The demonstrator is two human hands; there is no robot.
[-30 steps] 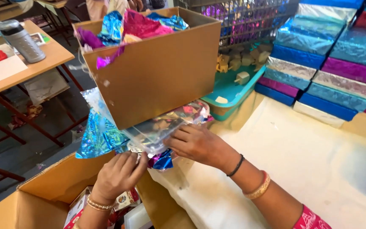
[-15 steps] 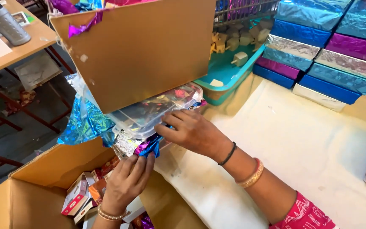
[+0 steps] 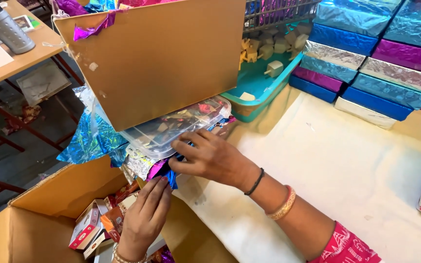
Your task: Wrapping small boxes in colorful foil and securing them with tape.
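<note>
My right hand (image 3: 210,158) grips the front edge of a clear lidded plastic container (image 3: 171,127), fingers on the lid and thumb underneath on crumpled blue foil. The container sits wedged under a large tilted cardboard box (image 3: 162,63) with shiny foil scraps at its top. Beneath the container lies a pile of foil sheets (image 3: 91,139) in blue, silver and purple. My left hand (image 3: 144,214) reaches up from below, its fingertips pinching the purple and blue foil sheet (image 3: 153,169) at the pile's lower edge.
An open cardboard box (image 3: 69,190) below holds small printed packets (image 3: 93,226). A teal tray (image 3: 264,92) with wooden pieces and stacked foil-wrapped boxes (image 3: 366,53) stand behind the white cloth-covered table (image 3: 342,170). A grey flask (image 3: 6,27) stands on a wooden table at left.
The view has dropped toward the lower box. My left hand has moved down with the foil edge. My right hand has slid slightly left along the container's front edge.
</note>
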